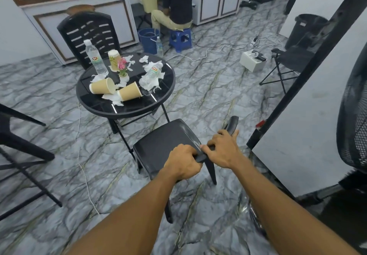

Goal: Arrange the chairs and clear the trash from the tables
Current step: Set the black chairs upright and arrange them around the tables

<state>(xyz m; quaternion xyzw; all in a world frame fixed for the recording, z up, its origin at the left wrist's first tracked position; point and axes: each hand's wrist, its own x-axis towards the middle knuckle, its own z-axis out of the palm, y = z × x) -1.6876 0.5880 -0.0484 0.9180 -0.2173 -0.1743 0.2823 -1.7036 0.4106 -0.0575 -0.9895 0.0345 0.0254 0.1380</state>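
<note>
A black plastic chair (162,145) stands on the marble floor just in front of me, its seat facing the round black table (95,106). My left hand (183,162) and my right hand (222,150) both grip the top of its backrest, side by side. On the table lie two tipped paper cups (103,88), an upright cup (114,59), a standing water bottle (94,59), a fallen bottle (152,74), crumpled tissues (113,98) and a small flower pot (123,72). A second black chair (89,34) stands behind the table.
A person sits on a blue stool (181,38) at the back beside a blue bucket (148,39). White cables (208,53) run across the floor. A black bin (304,30) and folding chair (286,64) are at right, a fan (355,115) at far right, another chair frame (19,151) at left.
</note>
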